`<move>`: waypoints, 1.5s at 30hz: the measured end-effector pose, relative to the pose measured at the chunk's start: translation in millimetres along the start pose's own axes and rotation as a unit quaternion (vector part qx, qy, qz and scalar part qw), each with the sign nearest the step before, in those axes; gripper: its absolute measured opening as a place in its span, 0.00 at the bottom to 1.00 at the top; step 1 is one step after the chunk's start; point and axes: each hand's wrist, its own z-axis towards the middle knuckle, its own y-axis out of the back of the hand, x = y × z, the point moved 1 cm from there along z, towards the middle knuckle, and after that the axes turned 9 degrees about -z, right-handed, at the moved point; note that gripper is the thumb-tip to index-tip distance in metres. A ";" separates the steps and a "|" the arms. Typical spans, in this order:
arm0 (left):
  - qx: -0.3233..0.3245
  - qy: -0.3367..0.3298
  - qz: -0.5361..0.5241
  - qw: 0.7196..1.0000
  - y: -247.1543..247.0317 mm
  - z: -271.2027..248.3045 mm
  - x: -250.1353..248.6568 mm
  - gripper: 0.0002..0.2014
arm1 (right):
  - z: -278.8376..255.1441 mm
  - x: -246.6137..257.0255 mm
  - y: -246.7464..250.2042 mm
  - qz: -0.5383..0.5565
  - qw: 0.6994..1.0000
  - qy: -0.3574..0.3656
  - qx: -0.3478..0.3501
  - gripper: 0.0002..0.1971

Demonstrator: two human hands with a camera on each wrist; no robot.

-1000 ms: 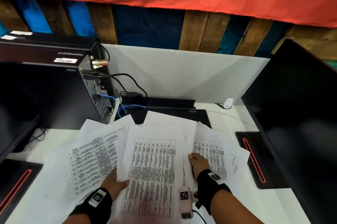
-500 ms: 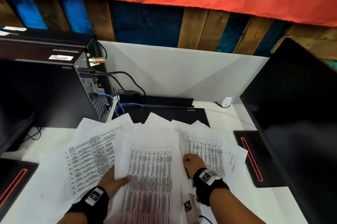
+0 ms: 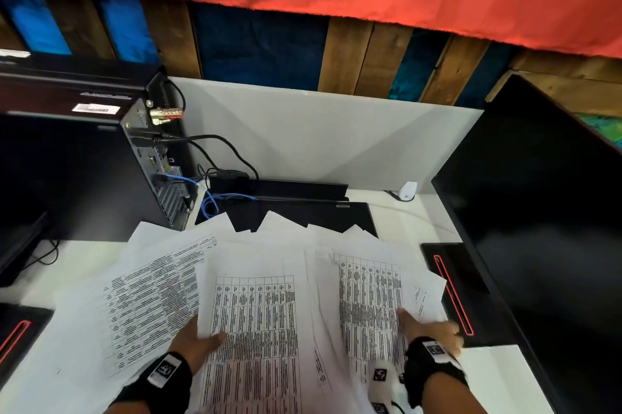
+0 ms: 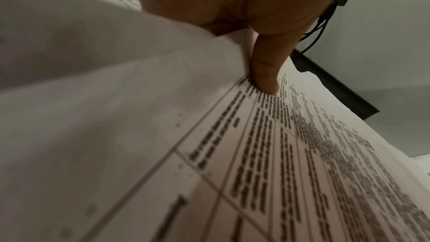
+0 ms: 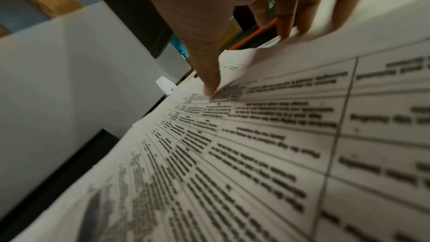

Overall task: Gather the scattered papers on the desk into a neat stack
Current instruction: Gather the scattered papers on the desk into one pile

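Observation:
Several printed sheets lie fanned over the white desk (image 3: 498,376): a tilted left sheet (image 3: 151,306), a middle table sheet (image 3: 255,329) and a right sheet (image 3: 367,306). My left hand (image 3: 205,334) pinches the middle sheet's left edge, its thumb (image 4: 265,73) on top and its fingers hidden underneath. My right hand (image 3: 434,326) rests spread on the right sheets near their right edge. Its thumb (image 5: 209,80) presses the print, and its blurred fingers (image 5: 291,25) touch the far paper edge.
A black computer tower (image 3: 84,178) with cables (image 3: 212,205) stands at the back left. A closed black laptop (image 3: 303,215) lies behind the papers. A large monitor (image 3: 538,228) and its red-striped base (image 3: 451,292) close off the right. Another such base (image 3: 16,336) sits at the left.
My right hand has slid from the seam beside the middle sheet out to the right edge of the right papers. My left hand keeps its hold on the middle sheet.

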 end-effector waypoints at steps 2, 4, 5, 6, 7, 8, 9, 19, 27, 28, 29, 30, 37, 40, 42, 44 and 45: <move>0.001 0.001 -0.001 1.000 -0.7 -2.1 -2.3 0.25 | 7.9 1.1 -10.7 0.099 0.992 0.040 0.068 0.49; 0.005 0.004 0.006 1.000 -0.9 -4.8 -4.1 0.28 | 1.5 7.8 -18.0 0.123 0.978 0.091 0.141 0.45; 0.008 0.003 0.007 1.000 -0.7 -5.6 -4.0 0.29 | -1.3 11.1 -21.9 0.126 0.972 0.107 0.167 0.45; 0.015 0.003 0.009 1.000 -0.2 -8.5 -5.9 0.29 | -3.1 14.6 -25.9 0.126 0.967 0.116 0.187 0.45; 0.023 0.000 0.008 1.000 0.3 -10.1 -6.5 0.30 | -6.6 17.4 -27.6 0.120 0.966 0.127 0.192 0.44; 0.032 0.000 0.009 0.999 0.6 -12.6 -8.0 0.30 | -10.4 20.5 -25.9 0.102 0.969 0.143 0.176 0.39; 0.036 0.000 0.009 0.999 0.5 -12.6 -7.8 0.31 | -14.8 24.3 -20.6 0.081 0.974 0.159 0.142 0.30; 0.053 -0.003 -0.025 0.998 -1.2 -26.6 -20.6 0.36 | -88.2 96.8 129.1 0.186 0.890 0.401 -0.109 0.12; 0.052 0.006 -0.019 0.998 5.6 -30.1 -30.0 0.31 | -111.2 104.6 56.1 0.106 0.891 0.413 0.156 0.17; 0.052 0.019 -0.014 0.998 6.9 -28.1 -29.8 0.36 | -110.1 100.2 36.0 0.062 0.890 0.415 0.178 0.19; 0.050 0.032 -0.014 0.998 7.7 -26.0 -28.5 0.42 | -109.6 95.9 16.3 0.017 0.888 0.415 0.197 0.20; 0.051 0.034 -0.016 0.998 9.0 -21.8 -24.4 0.48 | -109.4 91.2 -0.8 -0.027 0.887 0.412 0.208 0.21; 0.043 -0.015 0.018 0.999 10.8 -20.4 -5.7 0.30 | -95.6 68.2 -51.7 -0.067 0.911 0.336 0.229 0.27; 0.039 -0.029 0.038 0.998 9.3 -18.6 -4.7 0.24 | -76.9 58.2 -49.5 -0.078 0.936 0.277 0.200 0.11; 0.031 -0.024 0.041 0.998 7.6 -16.0 -2.9 0.23 | -67.2 49.3 -50.5 -0.056 0.946 0.251 0.200 0.09; 0.011 -0.003 0.025 1.000 4.0 -6.0 7.9 0.26 | -69.6 40.8 -54.7 -0.060 0.947 0.246 0.196 0.08; 0.004 0.001 0.010 1.000 1.8 -5.5 6.8 0.27 | -74.3 37.1 -57.8 -0.092 0.941 0.262 0.193 0.06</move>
